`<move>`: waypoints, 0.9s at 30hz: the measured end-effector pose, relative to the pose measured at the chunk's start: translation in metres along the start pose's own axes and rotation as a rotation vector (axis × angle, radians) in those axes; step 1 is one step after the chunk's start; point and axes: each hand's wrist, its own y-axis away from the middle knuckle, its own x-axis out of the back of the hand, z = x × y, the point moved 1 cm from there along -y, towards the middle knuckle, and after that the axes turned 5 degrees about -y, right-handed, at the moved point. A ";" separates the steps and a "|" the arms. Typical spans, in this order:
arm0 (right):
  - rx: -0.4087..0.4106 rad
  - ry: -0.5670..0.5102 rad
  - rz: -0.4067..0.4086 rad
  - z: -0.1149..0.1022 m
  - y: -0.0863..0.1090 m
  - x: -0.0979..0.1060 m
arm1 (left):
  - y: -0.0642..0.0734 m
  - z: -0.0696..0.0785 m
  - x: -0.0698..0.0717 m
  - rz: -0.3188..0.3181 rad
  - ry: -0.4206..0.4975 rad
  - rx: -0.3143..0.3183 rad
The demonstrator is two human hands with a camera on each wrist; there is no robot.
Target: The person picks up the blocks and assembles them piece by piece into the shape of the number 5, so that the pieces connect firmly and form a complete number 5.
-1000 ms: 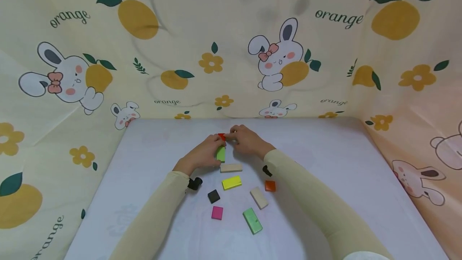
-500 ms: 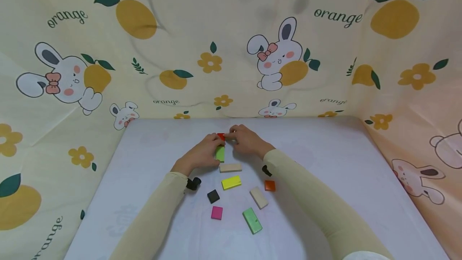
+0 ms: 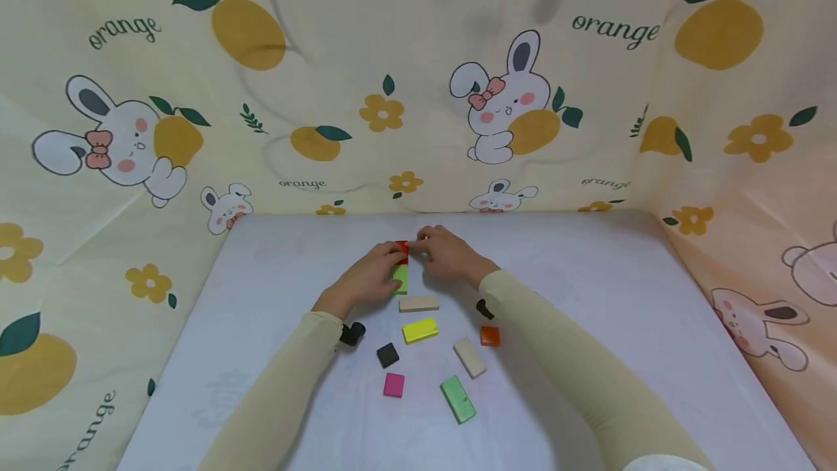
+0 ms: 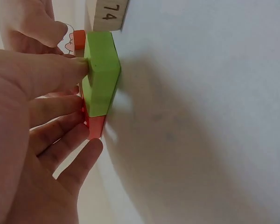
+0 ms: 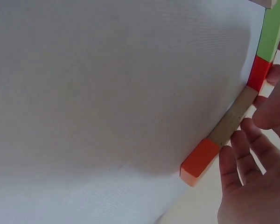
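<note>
My left hand (image 3: 368, 276) lies along the left side of a light green block (image 4: 100, 79) and a red block (image 5: 259, 73), which stand end to end. In the left wrist view its thumb touches the green block and its fingers reach the red one. My right hand (image 3: 455, 256) is at the far end of this line. In the right wrist view, its fingers lie against the side of a plain wooden block (image 5: 233, 116) that runs on from the red one at an angle. An orange block (image 5: 199, 161) ends the row; the right hand hides much of this part in the head view.
Nearer on the white table (image 3: 275, 253) lie a wooden block (image 3: 418, 304), a yellow block (image 3: 420, 331), a black block (image 3: 388, 355), a pink block (image 3: 394, 385), another wooden block (image 3: 469, 357), an orange-red block (image 3: 490, 336) and a green block (image 3: 458, 399). A printed curtain (image 3: 405, 93) stands behind.
My left thumb has slid a little away from me, off the near end of the green block, and more of the red block shows. My right hand stays in place.
</note>
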 end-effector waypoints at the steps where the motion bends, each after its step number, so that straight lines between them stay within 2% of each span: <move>1: -0.001 0.001 -0.001 0.000 0.000 0.000 | 0.000 0.000 0.000 0.001 -0.003 -0.003; 10: -0.004 -0.023 -0.005 0.001 -0.001 0.002 | -0.002 0.007 0.008 -0.009 -0.063 -0.028; 16: -0.002 -0.122 0.016 0.005 0.000 0.002 | -0.002 0.011 0.012 -0.024 -0.083 -0.048; 21: 0.020 -0.208 0.065 0.009 0.000 0.003 | -0.004 0.009 0.010 -0.041 -0.088 -0.042; 27: 0.014 -0.347 0.135 0.010 0.013 0.014 | -0.006 0.009 0.009 -0.048 -0.106 -0.046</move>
